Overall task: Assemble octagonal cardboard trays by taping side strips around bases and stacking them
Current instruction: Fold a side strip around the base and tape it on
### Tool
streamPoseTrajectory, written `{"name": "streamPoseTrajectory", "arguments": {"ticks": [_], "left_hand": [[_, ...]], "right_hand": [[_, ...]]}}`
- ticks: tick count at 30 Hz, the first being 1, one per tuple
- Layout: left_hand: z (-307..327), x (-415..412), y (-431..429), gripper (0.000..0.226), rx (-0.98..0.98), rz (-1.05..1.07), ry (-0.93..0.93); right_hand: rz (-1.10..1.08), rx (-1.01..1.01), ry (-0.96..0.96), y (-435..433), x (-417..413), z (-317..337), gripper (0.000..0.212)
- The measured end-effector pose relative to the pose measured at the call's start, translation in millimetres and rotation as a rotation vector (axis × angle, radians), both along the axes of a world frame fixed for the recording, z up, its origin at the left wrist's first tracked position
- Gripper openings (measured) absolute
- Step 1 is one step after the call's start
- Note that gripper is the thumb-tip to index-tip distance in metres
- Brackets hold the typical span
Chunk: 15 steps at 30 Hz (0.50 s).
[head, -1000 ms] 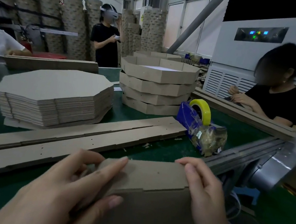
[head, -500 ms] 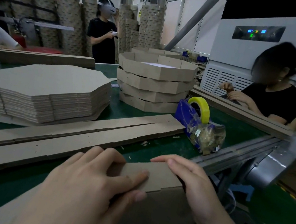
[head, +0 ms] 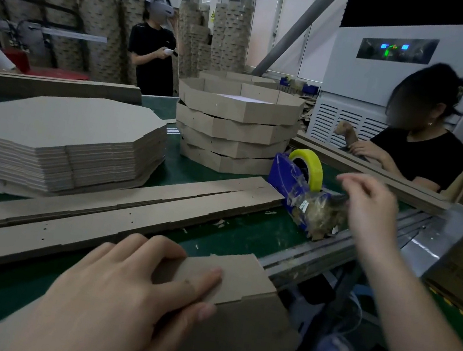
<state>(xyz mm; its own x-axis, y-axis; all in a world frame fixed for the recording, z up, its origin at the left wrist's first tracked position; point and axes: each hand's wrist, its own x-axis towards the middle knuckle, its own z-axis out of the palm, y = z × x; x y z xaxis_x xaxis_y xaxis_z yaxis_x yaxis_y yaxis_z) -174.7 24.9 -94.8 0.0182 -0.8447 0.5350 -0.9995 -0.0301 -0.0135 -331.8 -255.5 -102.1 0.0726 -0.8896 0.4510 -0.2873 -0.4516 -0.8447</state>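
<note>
Change: my right hand (head: 369, 215) has left the strip (head: 238, 279), whose far corner it pressed a moment ago, and has moved forward to the dispenser (head: 292, 185).
Left hand (head: 126, 295): it remains on the strip, fingers flat and extended, thumb laid along the panel below. It presses and does not grasp.
Right hand state: raised, fingers loosely curved and blurred by motion, over the dispenser's cutter end. I cannot tell whether it already pinches tape.
Strip position: directly under my left fingers, folded over the board edge nearest me. Its free end extends to the right of that hand, with nothing holding it.
Tape (head: 307, 164): the yellow roll sits just left of my right hand, mounted in the dispenser.
Trays (head: 231, 132): the finished stack stands well ahead of both hands.
Bases (head: 64, 130): the flat stack lies ahead of my left hand. Spare strips lie between it and that hand.
Meaning: in my judgement, the fold is set and the step has passed from forming to taping. My left hand alone now keeps the joint aligned.
Risk: the free end may spring open before tape arrives.
</note>
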Motion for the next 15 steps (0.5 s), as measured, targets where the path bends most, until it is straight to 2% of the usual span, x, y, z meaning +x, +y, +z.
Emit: {"name": "streamPoseTrajectory", "arguments": {"ticks": [2,5,7,11,15], "left_hand": [[0.2,-0.8,0.1,0.037,-0.007,-0.017,-0.006],[2.1,-1.8,-1.5,0.038,-0.007,-0.019,-0.041],[2.3,-2.0,-2.1,0.038,-0.007,-0.021,-0.042],[-0.1,-1.2,-2.5,0.036,-0.023,-0.025,-0.009],[-2.1,-0.4,-3.1,0.036,-0.031,-0.036,-0.008]], "right_hand": [[-0.107,0.083,0.181,-49.8,-6.1,7.7,0.022],[0.026,0.413,0.379,-93.9,-5.6,3.3,0.031],[0.102,0.588,0.315,-105.0,-6.4,-2.1,0.031],[0.151,0.725,0.043,-109.9,-8.6,-4.5,0.015],[0.176,0.812,-0.179,-104.5,-7.2,-10.1,0.023]]}}
